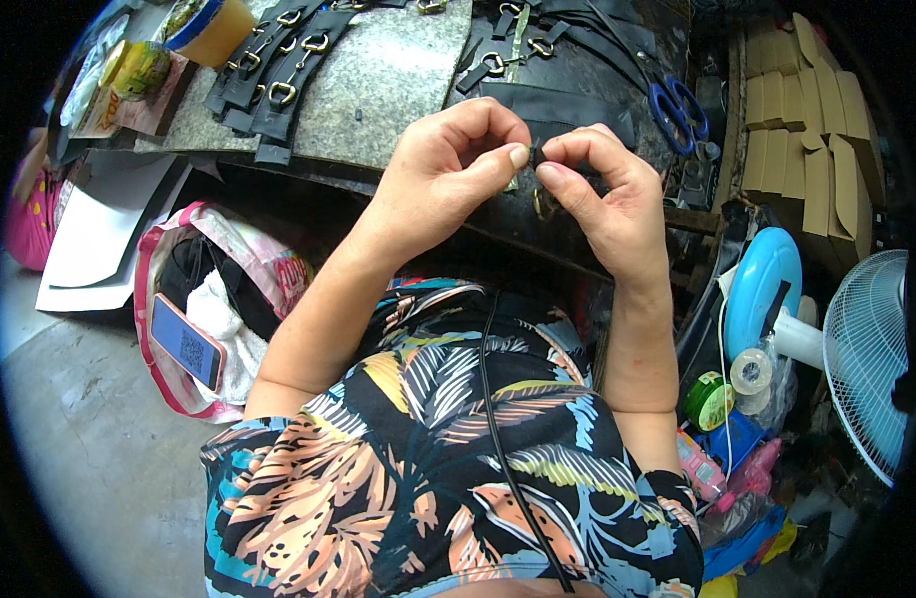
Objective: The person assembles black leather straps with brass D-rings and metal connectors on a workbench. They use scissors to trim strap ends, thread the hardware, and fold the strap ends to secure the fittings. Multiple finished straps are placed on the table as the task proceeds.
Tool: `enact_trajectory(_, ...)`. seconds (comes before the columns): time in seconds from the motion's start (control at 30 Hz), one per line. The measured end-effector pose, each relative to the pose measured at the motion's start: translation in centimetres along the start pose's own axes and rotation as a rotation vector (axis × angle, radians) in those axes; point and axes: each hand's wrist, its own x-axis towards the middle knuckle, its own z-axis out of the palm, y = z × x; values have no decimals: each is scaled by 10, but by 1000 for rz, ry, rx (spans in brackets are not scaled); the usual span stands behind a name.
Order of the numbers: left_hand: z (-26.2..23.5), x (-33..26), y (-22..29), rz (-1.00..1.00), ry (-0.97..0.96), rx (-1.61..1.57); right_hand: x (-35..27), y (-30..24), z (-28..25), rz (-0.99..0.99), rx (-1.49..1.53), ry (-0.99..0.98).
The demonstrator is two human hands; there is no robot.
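Note:
Close together over the near edge of the worktable, my left hand [448, 164] and my right hand [612, 194] each pinch with thumb and forefinger. Between the fingertips is a small black piece [535, 156], mostly covered, so its exact kind does not show. Just below my right thumb a gold-coloured metal fitting [540, 205] is visible; whether it is joined to the piece I cannot tell. Beyond my hands lies a wide black strip [567, 112]. Black straps with metal snaffle-shaped fittings [281, 93] are laid out at the far left of my hands.
Blue-handled scissors [680, 115] lie at the table's right. Folded brown cardboard boxes [806, 140] and a blue-and-white fan [866, 349] stand further right. On the left are jars [139, 70], and below them a bag [159, 259] with a phone [187, 341] on it.

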Motion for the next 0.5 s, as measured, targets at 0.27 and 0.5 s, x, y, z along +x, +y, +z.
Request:
enact_trajectory(0.27,3,-3,0,-18,-4,-52,-2,3,7,-162,-146,34)
enact_trajectory(0.5,2,-8,8,-36,23,-7,2,5,10,-349,-276,168)
